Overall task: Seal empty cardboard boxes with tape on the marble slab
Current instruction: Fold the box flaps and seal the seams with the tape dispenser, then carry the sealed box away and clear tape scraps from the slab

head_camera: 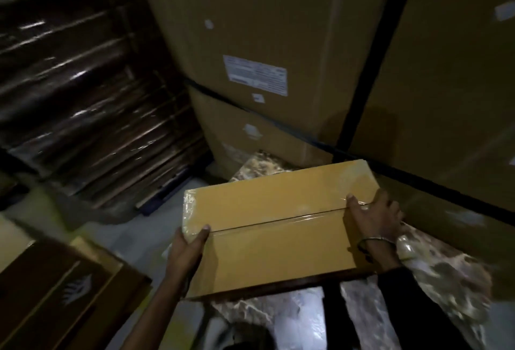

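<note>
— Since it's empty, is the box [278, 227] light?
— Probably, and stiff. Both hands, left [188, 246] and right [374, 217], grip its ends, fingers curled, over the slab [434, 274] at five o'clock.

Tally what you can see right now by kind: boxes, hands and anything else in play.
Small taped box, held at both ends: 1
Big cartons stacked behind: 3
Hands, left hand and right hand: 2
Marble slab: 1
Stack of flat cardboard: 1
Total: 8
</note>
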Demonstrator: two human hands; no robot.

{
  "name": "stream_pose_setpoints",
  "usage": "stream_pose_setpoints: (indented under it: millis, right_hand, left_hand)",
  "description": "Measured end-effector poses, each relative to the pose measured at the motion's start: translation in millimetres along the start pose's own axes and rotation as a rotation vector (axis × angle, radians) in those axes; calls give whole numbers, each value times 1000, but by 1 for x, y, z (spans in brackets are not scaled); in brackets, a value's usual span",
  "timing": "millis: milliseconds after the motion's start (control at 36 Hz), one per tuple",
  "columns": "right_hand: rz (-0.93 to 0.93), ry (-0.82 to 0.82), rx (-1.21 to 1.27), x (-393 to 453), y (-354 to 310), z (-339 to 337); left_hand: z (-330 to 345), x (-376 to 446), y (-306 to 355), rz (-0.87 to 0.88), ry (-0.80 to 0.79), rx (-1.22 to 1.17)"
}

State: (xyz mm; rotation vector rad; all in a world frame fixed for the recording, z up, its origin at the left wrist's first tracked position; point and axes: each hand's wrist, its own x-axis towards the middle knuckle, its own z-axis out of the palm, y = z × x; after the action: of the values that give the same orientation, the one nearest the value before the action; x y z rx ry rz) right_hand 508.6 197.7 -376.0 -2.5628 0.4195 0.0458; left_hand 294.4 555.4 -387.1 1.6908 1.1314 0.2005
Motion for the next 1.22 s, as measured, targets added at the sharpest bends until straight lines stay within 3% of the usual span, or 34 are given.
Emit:
stream_pose_setpoints:
  millis: [417, 694, 917, 1222]
  right_hand:
    - [-560, -464, 33, -193, -274, 139]
    - [-894, -432, 19, -340, -468, 181]
    - [-961, -546, 45, -446, -573, 240]
    - [-1061, -578, -14, -540, -648, 332]
  left_hand:
    - [-313, -42, -107, -225, 556, -197]
    - [-495, -13, -137, -212, 845, -126]
    - [-601, 19, -184, -288, 954, -118]
    - [-691, 59, -244, -447, 987, -131]
